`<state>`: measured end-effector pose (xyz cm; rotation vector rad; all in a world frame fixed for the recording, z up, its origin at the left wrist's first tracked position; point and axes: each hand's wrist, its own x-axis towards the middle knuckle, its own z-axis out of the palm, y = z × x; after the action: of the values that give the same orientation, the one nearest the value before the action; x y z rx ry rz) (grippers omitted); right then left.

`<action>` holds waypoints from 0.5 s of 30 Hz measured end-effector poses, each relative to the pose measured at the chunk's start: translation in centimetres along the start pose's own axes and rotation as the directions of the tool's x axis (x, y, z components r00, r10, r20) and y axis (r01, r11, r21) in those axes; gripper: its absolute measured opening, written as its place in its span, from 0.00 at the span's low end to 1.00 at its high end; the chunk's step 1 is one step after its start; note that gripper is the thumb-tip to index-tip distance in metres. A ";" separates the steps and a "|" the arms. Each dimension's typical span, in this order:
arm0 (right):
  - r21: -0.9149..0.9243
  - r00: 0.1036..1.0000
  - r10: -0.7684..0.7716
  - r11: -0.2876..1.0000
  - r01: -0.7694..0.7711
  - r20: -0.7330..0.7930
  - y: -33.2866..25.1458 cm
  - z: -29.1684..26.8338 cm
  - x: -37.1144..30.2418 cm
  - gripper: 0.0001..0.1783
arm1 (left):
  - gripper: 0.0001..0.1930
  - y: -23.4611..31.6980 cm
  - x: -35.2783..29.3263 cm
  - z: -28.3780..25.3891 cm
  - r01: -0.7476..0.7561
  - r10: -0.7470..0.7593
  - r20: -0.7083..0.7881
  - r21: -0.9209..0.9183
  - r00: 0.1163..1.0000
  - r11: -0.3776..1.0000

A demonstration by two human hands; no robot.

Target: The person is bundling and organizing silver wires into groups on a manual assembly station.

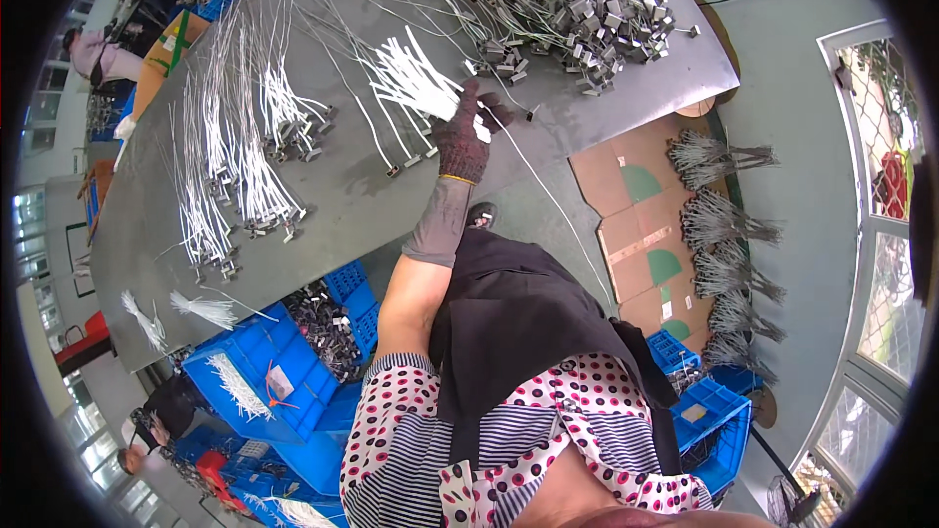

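Note:
My left hand [464, 137], in a dark knitted glove, is closed around a bundle of short white tubes [415, 78] above the metal tabletop. Their loose ends fan out to the left and away from me. One long thin white wire [550, 198] trails from beside this hand past the table's near edge. A few white-sleeved wires with small dark end pieces [393, 171] lie just left of the hand. My right hand does not show.
Sleeved wires [245, 161] lie in rows on the left of the grey table [323, 200]; a heap of small metal blocks on wires [597, 24] covers the far right. Blue crates [264, 357] stand below. Cardboard [636, 225] and wire bundles [729, 220] lie at right.

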<state>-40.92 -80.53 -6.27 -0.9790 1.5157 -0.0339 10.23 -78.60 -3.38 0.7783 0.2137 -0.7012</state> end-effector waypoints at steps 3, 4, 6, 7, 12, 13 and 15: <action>-0.266 0.994 -0.107 0.958 0.105 0.008 -0.2 -0.5 0.4 0.21 | 0.17 0.3 -1.1 0.0 -0.015 0.015 -0.001 0.003 1.000 1.000; -0.266 0.994 -0.106 0.958 0.106 0.012 -0.1 -0.5 0.5 0.21 | 0.17 0.4 -1.5 0.0 -0.042 0.042 -0.040 0.011 0.998 0.999; -0.275 0.976 -0.218 0.940 0.203 -0.025 0.2 -0.1 0.9 0.19 | 0.17 1.1 -2.2 0.0 -0.076 0.077 -0.086 0.022 0.993 0.997; -0.279 0.961 -0.274 0.926 0.253 -0.042 0.5 0.2 1.2 0.18 | 0.17 1.6 -2.3 -0.1 -0.113 0.116 -0.133 0.026 0.984 0.993; -0.602 0.743 -0.662 0.554 0.575 0.100 0.1 1.9 2.1 0.19 | 0.19 4.2 -3.0 -0.9 -0.184 0.180 -0.187 -0.002 0.966 0.983; -0.604 0.745 -0.660 0.553 0.573 0.103 -0.6 2.0 2.0 0.19 | 0.16 4.2 -2.9 -1.0 -0.166 0.173 -0.212 0.050 0.962 0.985; -0.347 0.990 -0.141 0.927 0.142 0.029 -3.1 2.2 2.0 0.21 | 0.16 3.4 -3.0 -1.5 -0.121 0.132 -0.234 0.059 0.963 0.991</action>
<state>-37.17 -82.59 -6.64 -1.3713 1.4732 0.1391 10.33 -74.36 -1.19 0.9110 0.3633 -0.4918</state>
